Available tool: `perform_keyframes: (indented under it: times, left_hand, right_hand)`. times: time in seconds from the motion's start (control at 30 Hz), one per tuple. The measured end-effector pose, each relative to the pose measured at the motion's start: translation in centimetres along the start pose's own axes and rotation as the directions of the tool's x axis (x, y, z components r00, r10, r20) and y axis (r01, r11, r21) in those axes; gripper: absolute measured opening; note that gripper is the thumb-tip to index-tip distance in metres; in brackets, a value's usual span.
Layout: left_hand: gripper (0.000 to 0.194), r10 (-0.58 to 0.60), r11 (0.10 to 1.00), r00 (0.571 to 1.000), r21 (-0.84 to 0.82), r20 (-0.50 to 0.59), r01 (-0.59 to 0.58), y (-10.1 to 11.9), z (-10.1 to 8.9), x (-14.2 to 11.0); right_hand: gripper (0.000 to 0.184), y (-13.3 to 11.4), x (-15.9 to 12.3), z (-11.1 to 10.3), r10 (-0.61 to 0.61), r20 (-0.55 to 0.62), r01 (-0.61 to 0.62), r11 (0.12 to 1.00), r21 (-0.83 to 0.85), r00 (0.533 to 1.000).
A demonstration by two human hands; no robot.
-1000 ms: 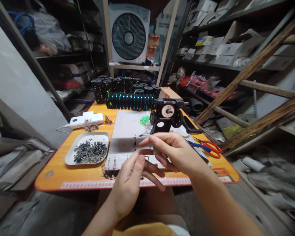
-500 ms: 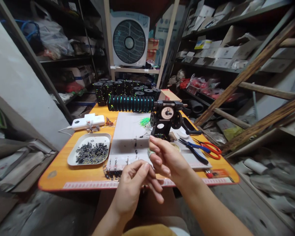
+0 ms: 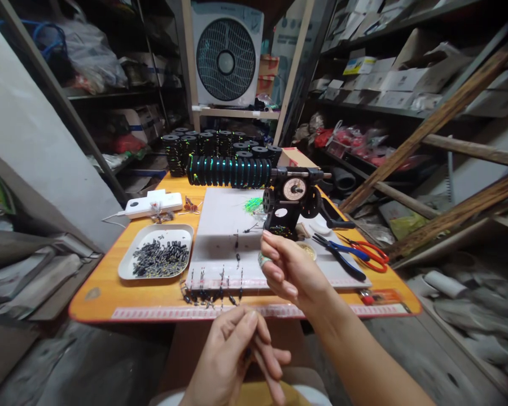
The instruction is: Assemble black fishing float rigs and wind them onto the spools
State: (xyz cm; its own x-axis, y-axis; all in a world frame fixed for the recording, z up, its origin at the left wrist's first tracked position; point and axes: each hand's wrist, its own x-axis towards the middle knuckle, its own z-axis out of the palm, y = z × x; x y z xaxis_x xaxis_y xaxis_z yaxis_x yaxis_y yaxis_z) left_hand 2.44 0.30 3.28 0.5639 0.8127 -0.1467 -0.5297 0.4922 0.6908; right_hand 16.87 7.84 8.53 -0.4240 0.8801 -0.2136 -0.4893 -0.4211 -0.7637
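My left hand (image 3: pixel 241 352) is low in front of the table edge, thumb pressed on the bent index finger and the other fingers loosely extended. Anything in that pinch is too small to make out. My right hand (image 3: pixel 290 270) is raised above the front of the white board (image 3: pixel 215 211), its fingers curled together. A pale green band (image 3: pixel 262 259) shows at its fingers. What those fingers hold, if anything, is hidden. Small black swivel-like pieces (image 3: pixel 211 296) on thin wires hang along the board's front edge. Another black piece (image 3: pixel 237 257) lies on the board.
A white tray (image 3: pixel 125 262) of small black parts stands left. Behind my right hand is a black winding device (image 3: pixel 294 197) with a ribbed spool row (image 3: pixel 228 171). Blue-handled pliers (image 3: pixel 341 256) and red-handled scissors (image 3: pixel 376 259) lie right. A power strip (image 3: pixel 152 204) sits back left.
My left hand has moved down, away from the right hand, uncovering more of the hanging black pieces. My right hand stays curled over the board. The view has shifted slightly.
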Motion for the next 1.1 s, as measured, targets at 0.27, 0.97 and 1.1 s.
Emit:
perform_keyframes:
  times: [0.27,0.97,1.1]
  left_hand:
    - [0.029,-0.017,0.997,1.000,-0.076,-0.008,0.016,-0.7,-0.3,-0.4]
    - [0.029,-0.067,0.989,0.984,-0.141,-0.164,0.044,-0.6,-0.5,-1.5]
    - [0.029,-0.067,0.988,0.985,-0.146,-0.157,0.044,-0.8,-0.8,-1.5]
  right_hand:
    - [0.040,0.1,0.0,-0.1,-0.018,-0.005,0.018,0.999,-0.030,1.000]
    - [0.040,0.4,0.2,-0.3,-0.029,-0.002,0.028,0.998,-0.050,1.000]
    - [0.039,0.3,0.3,-0.4,-0.032,0.000,0.031,0.998,-0.047,1.000]
